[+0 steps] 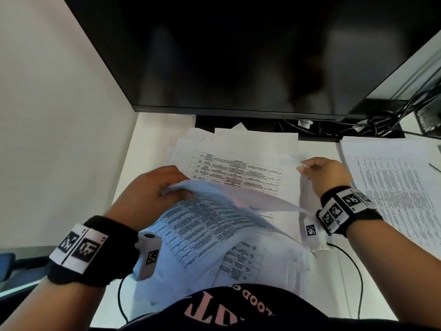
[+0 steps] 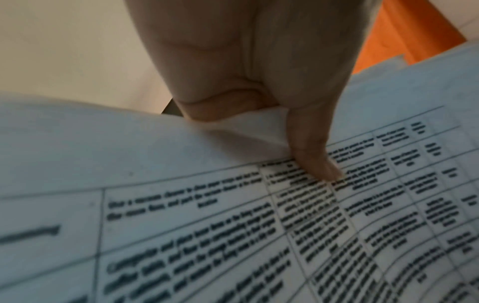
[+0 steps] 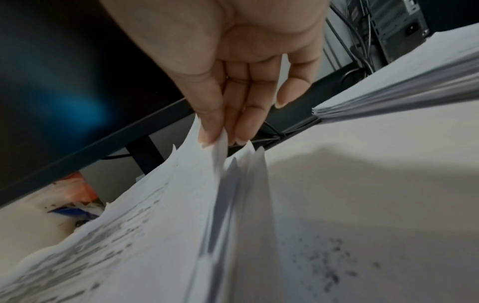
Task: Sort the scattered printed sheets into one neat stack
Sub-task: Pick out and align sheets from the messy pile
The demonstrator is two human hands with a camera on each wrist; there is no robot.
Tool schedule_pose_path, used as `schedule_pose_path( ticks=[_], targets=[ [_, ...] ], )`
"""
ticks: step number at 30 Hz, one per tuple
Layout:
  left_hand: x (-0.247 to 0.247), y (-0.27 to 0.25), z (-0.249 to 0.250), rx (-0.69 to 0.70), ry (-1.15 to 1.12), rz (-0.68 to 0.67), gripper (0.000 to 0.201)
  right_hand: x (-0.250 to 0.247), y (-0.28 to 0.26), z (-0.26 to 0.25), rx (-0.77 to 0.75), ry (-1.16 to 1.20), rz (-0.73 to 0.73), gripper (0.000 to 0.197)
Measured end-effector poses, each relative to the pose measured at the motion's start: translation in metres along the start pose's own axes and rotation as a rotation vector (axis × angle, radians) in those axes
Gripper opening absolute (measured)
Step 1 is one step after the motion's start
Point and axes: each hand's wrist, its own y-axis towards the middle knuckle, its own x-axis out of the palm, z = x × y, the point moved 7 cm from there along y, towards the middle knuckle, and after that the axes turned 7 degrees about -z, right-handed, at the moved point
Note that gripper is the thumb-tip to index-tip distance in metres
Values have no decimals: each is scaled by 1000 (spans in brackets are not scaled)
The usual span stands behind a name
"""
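Note:
Loose printed sheets with tables lie fanned over the white desk in front of me. My left hand grips a raised bundle of sheets by its left edge; in the left wrist view the thumb presses on the printed table. My right hand pinches the corner of some sheets at the right side of the pile, thumb and fingers closed on the paper's tip. The lifted sheets curve between both hands.
A dark monitor stands close behind the papers. A separate, squared stack of printed sheets lies at the right. Cables and a computer case sit at the back right. A wall bounds the left side.

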Motion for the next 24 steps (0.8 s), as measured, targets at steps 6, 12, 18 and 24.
schedule_pose_path(
  ticks=[6,12,18,24],
  targets=[
    [21,23,11,34,258,-212,9,-6,-22,-16,-111,95,-25,2],
    [38,66,21,199,422,-154,21,-6,-40,-26,-219,288,-124,15],
    [64,94,32,244,595,-176,26,-8,-49,-31,-284,341,-184,14],
    [91,91,33,223,528,-341,21,-7,-47,-23,-249,350,-170,8]
  ],
)
